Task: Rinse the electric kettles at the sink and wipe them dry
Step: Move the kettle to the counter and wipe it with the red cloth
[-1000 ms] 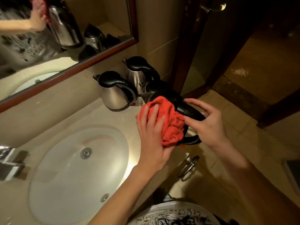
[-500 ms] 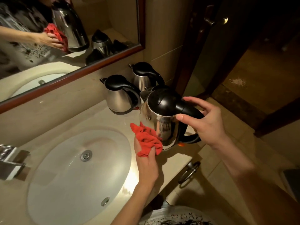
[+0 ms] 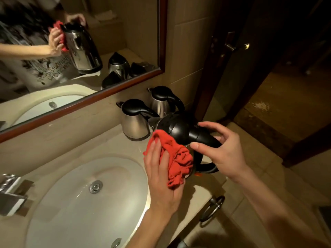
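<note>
Head-worn view, steeply down, close over sink (image 3: 75, 203)

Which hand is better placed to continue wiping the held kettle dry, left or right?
The left hand. It already presses the red cloth against the side of the kettle. The right hand is busy: its fingers grip the black handle and keep the kettle up.
</note>
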{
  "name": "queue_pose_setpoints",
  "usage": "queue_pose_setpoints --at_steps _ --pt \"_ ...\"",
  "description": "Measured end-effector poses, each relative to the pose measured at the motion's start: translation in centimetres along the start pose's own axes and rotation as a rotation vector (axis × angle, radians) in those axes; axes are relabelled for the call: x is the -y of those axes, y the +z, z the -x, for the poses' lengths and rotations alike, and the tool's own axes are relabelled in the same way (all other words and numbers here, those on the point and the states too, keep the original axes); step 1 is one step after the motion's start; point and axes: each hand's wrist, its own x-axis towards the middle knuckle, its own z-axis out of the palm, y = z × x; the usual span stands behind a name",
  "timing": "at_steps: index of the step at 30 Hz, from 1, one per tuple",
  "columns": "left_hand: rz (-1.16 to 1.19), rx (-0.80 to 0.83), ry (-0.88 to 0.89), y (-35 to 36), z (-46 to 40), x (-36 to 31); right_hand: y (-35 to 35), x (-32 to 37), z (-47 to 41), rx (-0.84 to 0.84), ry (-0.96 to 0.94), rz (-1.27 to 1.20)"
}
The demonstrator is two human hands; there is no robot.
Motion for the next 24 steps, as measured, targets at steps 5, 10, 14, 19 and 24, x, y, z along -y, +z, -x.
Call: queue_pose_setpoints --at_steps 5,10,14,19,24 --pt "-0.280 0.220 0.194 -1.0 -5.8 -2.0 0.8 -1.2 0.1 -0.051 0.038 -0.189" --pt "-0.395 0.484 -0.079 -1.3 -10.6 -2.8 2.2 -2.7 0.2 -0.022 0.093 -0.258" --pt "-0.291 0.412 -0.032 -2.2 -6.6 -1.0 2.8 -3.7 -0.7 -0.033 0.184 -0.292" --pt "-0.138 0.252 -0.161 -2.6 3.5 1.7 3.0 -4.9 -1.4 -0.009 0.257 -0.228" --pt "-0.052 0.552 -0.571 -1.9 8.9 4.8 3.7 -5.4 -2.9 0.029 0.320 -0.152"
